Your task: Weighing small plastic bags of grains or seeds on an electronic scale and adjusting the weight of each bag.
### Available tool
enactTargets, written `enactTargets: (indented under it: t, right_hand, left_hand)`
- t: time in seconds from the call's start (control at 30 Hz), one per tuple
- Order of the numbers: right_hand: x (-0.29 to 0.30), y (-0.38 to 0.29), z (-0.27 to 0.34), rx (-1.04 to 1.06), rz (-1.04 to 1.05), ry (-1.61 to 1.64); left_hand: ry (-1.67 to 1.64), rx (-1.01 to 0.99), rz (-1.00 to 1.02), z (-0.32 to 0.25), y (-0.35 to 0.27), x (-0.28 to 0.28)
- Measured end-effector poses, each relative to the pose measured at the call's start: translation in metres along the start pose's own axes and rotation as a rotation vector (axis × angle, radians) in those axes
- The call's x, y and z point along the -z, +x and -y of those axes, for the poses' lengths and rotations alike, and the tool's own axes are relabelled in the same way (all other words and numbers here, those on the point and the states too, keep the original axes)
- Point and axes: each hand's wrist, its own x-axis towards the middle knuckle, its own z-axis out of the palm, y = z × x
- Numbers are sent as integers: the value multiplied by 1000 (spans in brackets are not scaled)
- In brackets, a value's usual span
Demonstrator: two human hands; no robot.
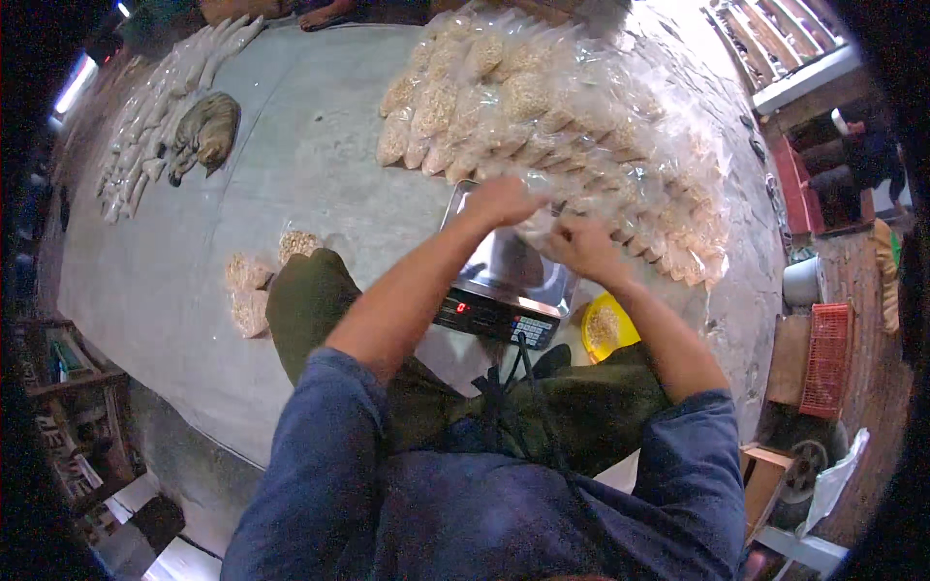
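Note:
In front of me stands a digital scale with a steel pan, its red display lit. Above the pan's far right part, my left hand and my right hand are close together, gripping a clear plastic bag between them. Motion blurs the bag, and I cannot tell how full it is. Just beyond my hands lies a large pile of filled clear plastic bags with pale, grain-like contents. Near my right forearm, a yellow scoop or bowl holds some of the same pale pieces.
Several small filled bags rest on the floor sheet beside my left knee. A tabby cat lies curled by a row of long filled bags. At right are a grey bucket and a red plastic crate.

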Motion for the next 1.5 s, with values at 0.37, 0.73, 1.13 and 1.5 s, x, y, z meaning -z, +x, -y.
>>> enactTargets:
  t: [0.37,0.73,1.13,1.5]
  right_hand:
    - [-21,-38,-16,-145,456,-41]
    - [-39,-6,-20,-175,638,-74]
    - [20,-4,-50,-373,538,-29]
    - [32,-4,-12,-270,395,-161]
  left_hand:
    - [-454,301,-98,19,-40,-92]
    - [-532,133,7,15,-45,-78]
    - [-96,-12,-144,19,-31,-47]
    - [155,53,-228,-8,-29,-29]
